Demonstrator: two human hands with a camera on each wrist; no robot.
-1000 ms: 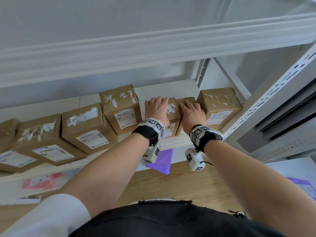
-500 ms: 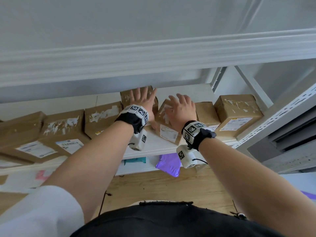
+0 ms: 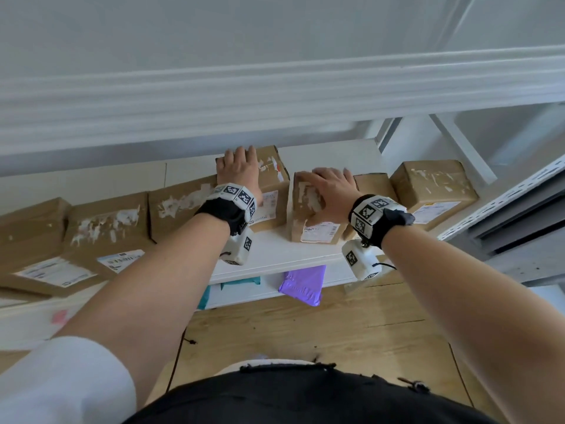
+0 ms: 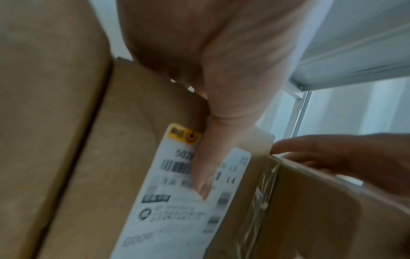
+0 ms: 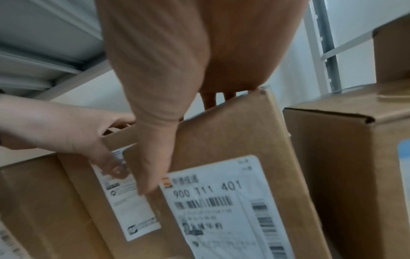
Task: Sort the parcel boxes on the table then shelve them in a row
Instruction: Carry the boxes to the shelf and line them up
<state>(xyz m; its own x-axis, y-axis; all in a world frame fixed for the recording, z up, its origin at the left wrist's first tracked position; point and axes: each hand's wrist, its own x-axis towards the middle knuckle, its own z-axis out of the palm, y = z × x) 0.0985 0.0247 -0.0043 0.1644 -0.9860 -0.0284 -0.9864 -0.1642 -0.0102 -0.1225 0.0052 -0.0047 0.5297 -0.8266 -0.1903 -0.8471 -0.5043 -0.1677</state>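
Note:
Several brown parcel boxes stand in a row on the white shelf (image 3: 275,252). My left hand (image 3: 238,171) grips a taller labelled box (image 3: 273,194), fingers over its top and thumb (image 4: 206,157) down the label on its front (image 4: 133,140). My right hand (image 3: 331,186) grips the smaller box (image 3: 315,228) just to the right, fingers over the top edge and thumb (image 5: 153,157) on the front face (image 5: 233,140) beside its label. A narrow gap separates the two boxes. Two more boxes (image 3: 371,186) (image 3: 434,188) stand to the right, others (image 3: 107,224) to the left.
The upper shelf's white beam (image 3: 275,96) hangs low over the boxes. A perforated upright post (image 3: 504,197) closes the right end. A purple mailer (image 3: 302,284) and a teal one (image 3: 241,281) lie on the shelf below. Wooden floor lies beneath.
My left hand left the small box and came down onto the taller box to its left. The right hand's box, tilted half a second ago, now stands square on the shelf.

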